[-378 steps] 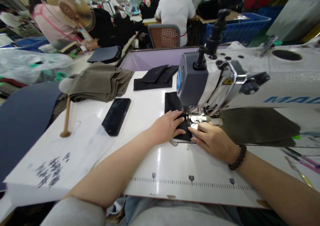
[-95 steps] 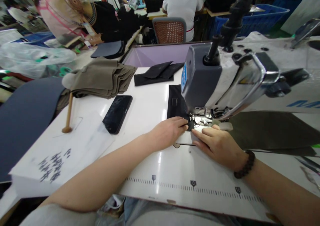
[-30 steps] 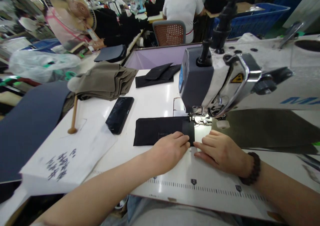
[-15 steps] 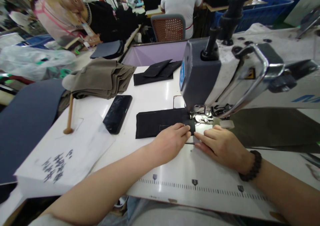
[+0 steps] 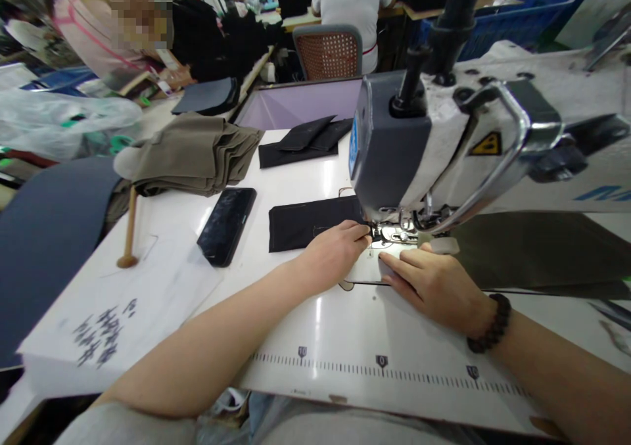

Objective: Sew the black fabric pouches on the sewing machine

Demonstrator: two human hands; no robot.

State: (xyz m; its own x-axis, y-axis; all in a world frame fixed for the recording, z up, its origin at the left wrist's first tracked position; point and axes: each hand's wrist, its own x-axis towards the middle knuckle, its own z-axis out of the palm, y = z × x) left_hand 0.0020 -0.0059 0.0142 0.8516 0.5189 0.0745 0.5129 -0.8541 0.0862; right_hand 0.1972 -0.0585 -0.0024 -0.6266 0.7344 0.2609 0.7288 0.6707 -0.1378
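Observation:
A black fabric piece (image 5: 293,225) lies flat on the white table, its right end at the needle area of a sewing machine (image 5: 389,142). My left hand (image 5: 335,251) rests on that piece's lower right part, fingers together and pressing it beside the presser foot (image 5: 394,233). On the metal plate just right of there, my right hand (image 5: 434,284) lies with its fingers spread and nothing in them, near a small pale roll (image 5: 444,245). A dark bracelet circles my right wrist.
A phone (image 5: 227,225) and a wooden stick (image 5: 130,231) lie left, below stacked olive fabric (image 5: 190,152). Folded black pieces (image 5: 305,139) sit behind. Olive fabric (image 5: 537,251) extends right. People work beyond the table.
The black piece has shifted away from me, its near edge now higher beside the foot. My left hand moved slightly up with it. My right hand is off the fabric's edge, on the plate.

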